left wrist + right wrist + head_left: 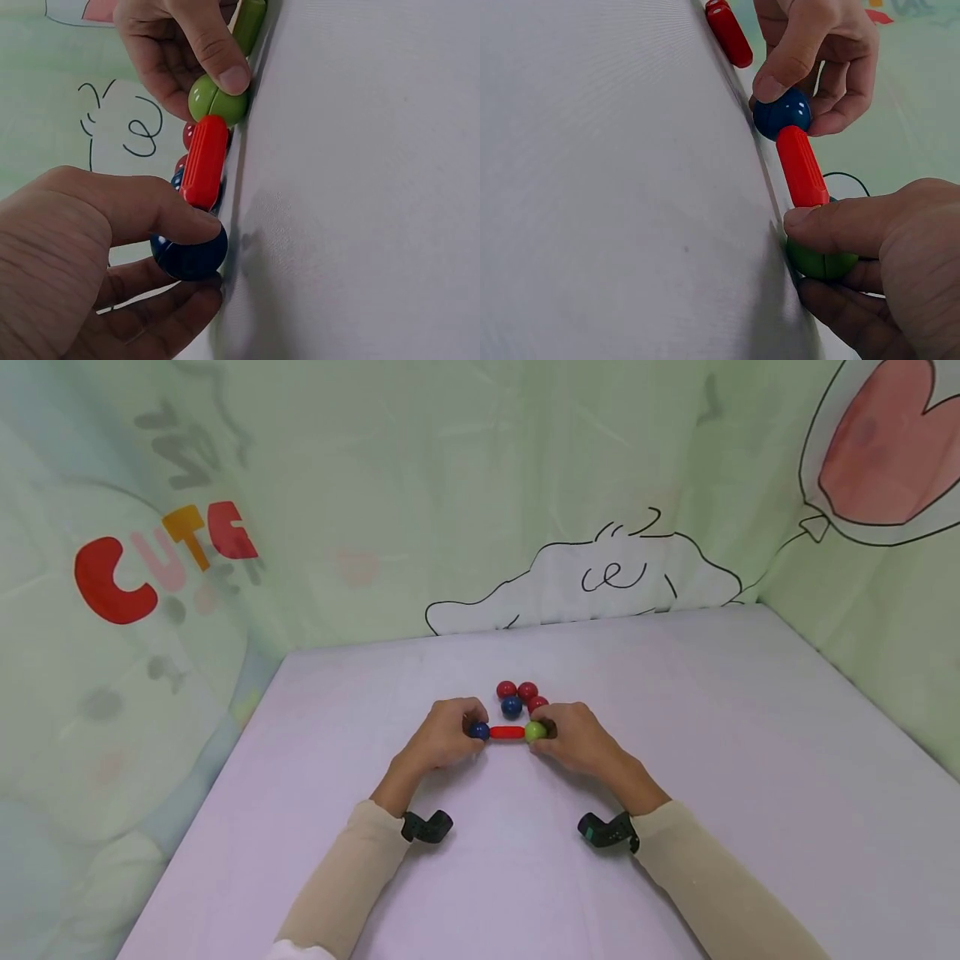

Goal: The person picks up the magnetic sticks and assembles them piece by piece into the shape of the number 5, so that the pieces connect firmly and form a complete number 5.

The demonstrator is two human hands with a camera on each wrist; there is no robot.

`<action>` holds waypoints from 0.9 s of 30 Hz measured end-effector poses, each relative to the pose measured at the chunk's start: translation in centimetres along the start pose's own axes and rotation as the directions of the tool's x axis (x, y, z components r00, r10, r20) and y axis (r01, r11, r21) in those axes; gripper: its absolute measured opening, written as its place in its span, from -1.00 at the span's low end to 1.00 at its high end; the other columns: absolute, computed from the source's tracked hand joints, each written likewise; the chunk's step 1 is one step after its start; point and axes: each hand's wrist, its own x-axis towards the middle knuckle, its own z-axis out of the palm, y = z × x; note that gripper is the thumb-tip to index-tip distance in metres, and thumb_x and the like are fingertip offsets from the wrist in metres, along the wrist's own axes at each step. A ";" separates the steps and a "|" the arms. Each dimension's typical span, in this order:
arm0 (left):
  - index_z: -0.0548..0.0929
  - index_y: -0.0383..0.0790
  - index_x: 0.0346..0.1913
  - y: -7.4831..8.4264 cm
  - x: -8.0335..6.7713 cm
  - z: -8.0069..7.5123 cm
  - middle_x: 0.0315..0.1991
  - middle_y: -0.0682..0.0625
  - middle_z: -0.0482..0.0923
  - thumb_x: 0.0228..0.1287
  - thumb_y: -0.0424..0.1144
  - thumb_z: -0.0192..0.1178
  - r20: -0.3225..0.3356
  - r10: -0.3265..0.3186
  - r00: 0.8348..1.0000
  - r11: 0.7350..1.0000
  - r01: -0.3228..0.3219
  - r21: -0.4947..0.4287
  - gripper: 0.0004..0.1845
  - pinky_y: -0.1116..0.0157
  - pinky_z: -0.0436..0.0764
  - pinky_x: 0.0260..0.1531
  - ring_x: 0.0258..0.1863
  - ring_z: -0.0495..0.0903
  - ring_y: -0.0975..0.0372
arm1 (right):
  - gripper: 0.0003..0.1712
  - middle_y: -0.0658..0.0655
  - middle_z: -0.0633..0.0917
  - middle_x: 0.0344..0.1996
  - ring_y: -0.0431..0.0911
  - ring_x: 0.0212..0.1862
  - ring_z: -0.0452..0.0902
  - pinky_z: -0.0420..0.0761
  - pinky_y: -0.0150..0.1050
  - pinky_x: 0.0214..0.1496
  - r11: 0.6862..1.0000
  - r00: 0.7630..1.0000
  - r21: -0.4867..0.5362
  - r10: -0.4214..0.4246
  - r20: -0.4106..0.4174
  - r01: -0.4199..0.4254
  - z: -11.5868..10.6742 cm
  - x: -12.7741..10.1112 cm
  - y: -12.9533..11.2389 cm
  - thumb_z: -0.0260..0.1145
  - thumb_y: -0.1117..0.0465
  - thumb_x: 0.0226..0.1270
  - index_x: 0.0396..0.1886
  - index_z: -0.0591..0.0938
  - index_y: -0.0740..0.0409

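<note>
Two hands hold one assembly at frame centre: left hand [444,739] pinches the blue ball [479,731], right hand [577,741] pinches the green ball [535,732], red rod [507,732] joining them on the table [750,760].

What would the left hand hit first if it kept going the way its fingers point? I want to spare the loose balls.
Probably the red stick beyond its blue ball, then the right hand; depth is uncertain.

Pale lilac counter [675,793], cloth-covered, smooth. Near its middle, a red rod [507,732] lying flat, blue ball [480,731] at one end, green ball [534,731] at the other. Just behind, a touching cluster: three red balls [507,690], one blue ball [512,706].
</note>
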 end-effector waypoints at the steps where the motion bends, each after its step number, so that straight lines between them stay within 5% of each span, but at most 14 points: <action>1: 0.60 -0.10 -0.14 0.0 -0.1 0.1 -0.34 0.08 0.53 0.00 -0.32 0.37 0.000 0.008 1.000 1.000 -0.008 0.000 -0.70 0.30 0.52 -0.26 -0.30 0.47 0.19 | -0.59 0.05 0.60 -0.32 -0.06 -0.23 0.44 0.54 -0.19 -0.14 1.000 1.000 -0.001 0.002 0.003 -0.002 0.0 0.0 0.0 0.47 0.21 0.06 -0.05 0.63 0.16; 13: 0.58 -0.04 -0.12 -0.7 -0.2 0.8 -0.33 0.10 0.53 0.01 -0.33 0.36 -0.037 0.023 0.999 0.999 -0.024 -0.030 -0.67 0.30 0.52 -0.24 -0.29 0.47 0.22 | -0.55 0.06 0.61 -0.29 -0.05 -0.21 0.45 0.55 -0.19 -0.13 1.000 1.000 -0.003 0.020 -0.009 -0.020 -0.1 -0.1 -0.1 0.46 0.20 0.08 0.01 0.61 0.16; 27: 0.57 -0.05 -0.05 -0.6 -0.4 0.3 -0.27 0.10 0.54 0.06 -0.31 0.36 0.010 -0.008 1.000 0.999 0.008 -0.035 -0.64 0.28 0.52 -0.18 -0.24 0.48 0.21 | -0.53 0.06 0.61 -0.28 -0.06 -0.22 0.45 0.54 -0.20 -0.14 1.000 1.000 -0.012 -0.013 0.000 0.013 -0.3 -0.2 -0.1 0.46 0.20 0.09 0.02 0.60 0.18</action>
